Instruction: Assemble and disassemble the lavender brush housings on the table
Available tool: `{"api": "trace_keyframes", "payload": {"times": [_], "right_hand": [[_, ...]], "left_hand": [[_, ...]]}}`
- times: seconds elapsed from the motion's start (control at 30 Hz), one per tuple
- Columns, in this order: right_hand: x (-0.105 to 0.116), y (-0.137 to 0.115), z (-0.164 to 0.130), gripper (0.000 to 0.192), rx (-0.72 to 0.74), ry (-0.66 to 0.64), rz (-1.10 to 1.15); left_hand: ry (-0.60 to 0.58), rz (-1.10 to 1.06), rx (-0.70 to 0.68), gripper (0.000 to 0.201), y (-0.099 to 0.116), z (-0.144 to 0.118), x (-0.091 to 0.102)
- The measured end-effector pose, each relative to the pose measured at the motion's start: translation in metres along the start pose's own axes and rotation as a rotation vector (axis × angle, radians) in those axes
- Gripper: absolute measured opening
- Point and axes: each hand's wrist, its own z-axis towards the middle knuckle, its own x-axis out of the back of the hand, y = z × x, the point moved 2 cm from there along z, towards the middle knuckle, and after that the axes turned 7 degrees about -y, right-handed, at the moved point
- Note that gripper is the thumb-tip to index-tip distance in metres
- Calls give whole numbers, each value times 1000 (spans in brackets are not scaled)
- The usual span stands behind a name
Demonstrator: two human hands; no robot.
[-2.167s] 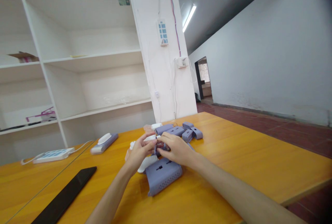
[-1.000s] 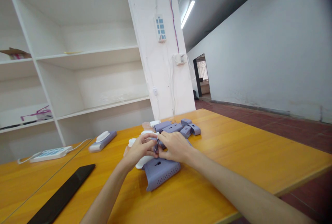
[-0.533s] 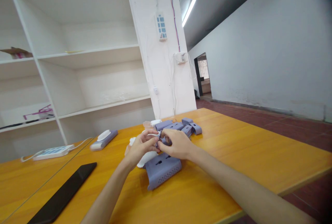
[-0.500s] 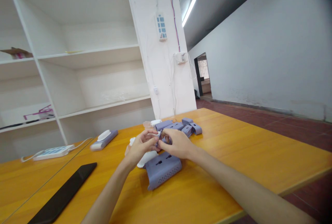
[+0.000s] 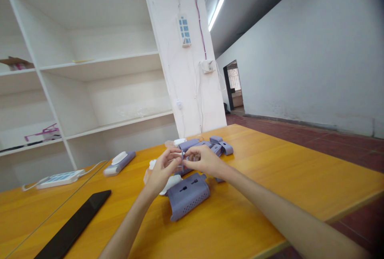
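Observation:
My left hand (image 5: 165, 167) and my right hand (image 5: 204, 160) meet above the middle of the table. Both pinch a small purple-and-white part (image 5: 182, 156) between their fingertips; its exact kind is mostly hidden by the fingers. Just below them lies a purple plastic casing (image 5: 189, 195) with two dark keyhole slots and rows of small holes. A white ribbed piece (image 5: 171, 183) sits against the casing's left end, partly behind my left hand. Several more purple plastic pieces (image 5: 225, 147) lie beyond my right hand, some overlapping.
On the left are a purple-and-clear piece with a white oval top (image 5: 119, 163), a white power strip (image 5: 61, 179) with a cord, and a long flat black object (image 5: 77, 223). White shelving (image 5: 114, 59) and a pillar (image 5: 192, 91) stand behind the wooden table (image 5: 270, 179).
My right hand has shifted slightly up and away from the purple casing, showing more of its far edge. Both hands still hold the small part between them.

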Motion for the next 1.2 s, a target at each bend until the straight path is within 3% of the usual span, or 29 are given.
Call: {"api": "trace_keyframes", "payload": {"times": [0.2, 0.47, 0.63, 0.83, 1.03, 1.2], "right_hand": [[-3, -6, -1, 6, 48, 30, -85], [-9, 5, 1, 17, -37, 13, -24], [-11, 6, 1, 8, -90, -17, -56], [-15, 15, 2, 20, -132, -79, -100], [-21, 24, 3, 21, -140, -137, -107], [-21, 14, 2, 19, -104, -105, -160]], "left_hand": [[19, 16, 21, 48, 0, 2, -2], [33, 13, 19, 51, 2, 2, -3], [35, 23, 8, 51, 2, 2, -5], [55, 47, 10, 48, 0, 3, -6], [50, 49, 33, 49, 1, 4, -7], [55, 46, 89, 50, 1, 5, -4]]}}
